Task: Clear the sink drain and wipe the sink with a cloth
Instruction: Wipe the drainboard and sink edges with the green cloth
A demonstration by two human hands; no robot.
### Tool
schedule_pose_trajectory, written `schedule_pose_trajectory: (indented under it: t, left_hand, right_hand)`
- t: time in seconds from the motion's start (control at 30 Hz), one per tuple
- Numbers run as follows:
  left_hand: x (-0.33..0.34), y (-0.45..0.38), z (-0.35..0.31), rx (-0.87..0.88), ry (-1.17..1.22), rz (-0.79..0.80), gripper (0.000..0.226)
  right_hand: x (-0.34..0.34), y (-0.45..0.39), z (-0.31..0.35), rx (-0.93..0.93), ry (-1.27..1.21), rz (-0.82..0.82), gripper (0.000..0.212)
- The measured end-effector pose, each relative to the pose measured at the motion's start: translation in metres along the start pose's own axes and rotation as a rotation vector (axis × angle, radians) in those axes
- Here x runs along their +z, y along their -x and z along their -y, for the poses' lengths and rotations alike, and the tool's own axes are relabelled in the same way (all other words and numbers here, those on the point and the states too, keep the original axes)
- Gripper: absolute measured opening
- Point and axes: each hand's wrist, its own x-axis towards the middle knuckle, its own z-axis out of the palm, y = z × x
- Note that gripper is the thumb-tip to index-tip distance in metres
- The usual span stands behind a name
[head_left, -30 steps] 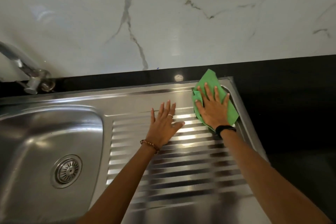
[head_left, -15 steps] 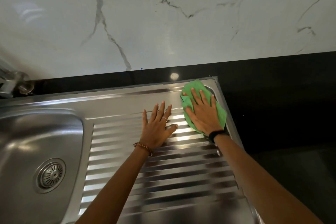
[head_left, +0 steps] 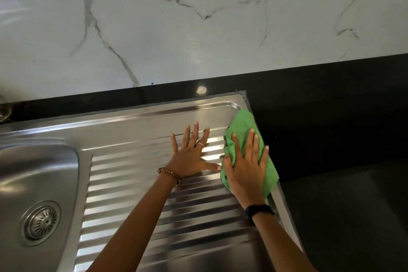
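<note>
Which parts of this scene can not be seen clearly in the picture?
- Tap: cut off by the left edge of the head view; only a sliver shows.
- Sink basin: its left part runs past the same edge.
- Green cloth: its middle is covered by the right hand.
- Drainboard: the parts under both hands and forearms are hidden; the left hand lies flat on it.
- Drain strainer: too small to tell if debris remains.
</note>
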Motion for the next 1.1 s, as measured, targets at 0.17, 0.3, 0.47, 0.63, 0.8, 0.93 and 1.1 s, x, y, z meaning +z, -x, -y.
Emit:
schedule_pose_trajectory:
  t: [0.17, 0.3, 0.47, 0.63, 0.8, 0.93, 1.1]
  left_hand:
    - [0.002, -0.007, 0.004, -0.031, -0.028, 0.057, 0.111]
    - [0.0, -0.008, 0.003, -0.051, -0.041, 0.075, 0.114]
    - [0.0, -0.006, 0.001, -0.05, -0.033, 0.069, 0.113]
    - [0.004, -0.008, 0.003, -0.045, -0.035, 0.048, 0.112]
    - [0.003, -0.008, 0.001, -0.062, -0.006, 0.01, 0.126]
    - [-0.006, -0.005, -0.001, -0.058, 0.122, -0.016, 0.127]
    - [-0.027, 0.014, 0.005, -0.106, 0.971, -0.161, 0.08]
  right_hand:
    - [0.004, -0.081, 0.014, 0.003, 0.038, 0.044, 0.065]
    - [0.001, -0.131, 0.019, -0.052, 0.045, 0.05, 0.065]
    - [0.002, -0.081, -0.004, -0.14, 0.016, -0.001, 0.063]
    - [0.004, -0.08, 0.002, -0.165, -0.039, -0.01, 0.059]
    - [0.007, -0.099, 0.021, -0.154, -0.181, -0.078, 0.049]
    - [0.008, -0.099, 0.018, -0.258, -0.207, -0.02, 0.047]
    - [-0.036, -0.094, 0.007, 0.196, -1.319, 0.274, 0.032]
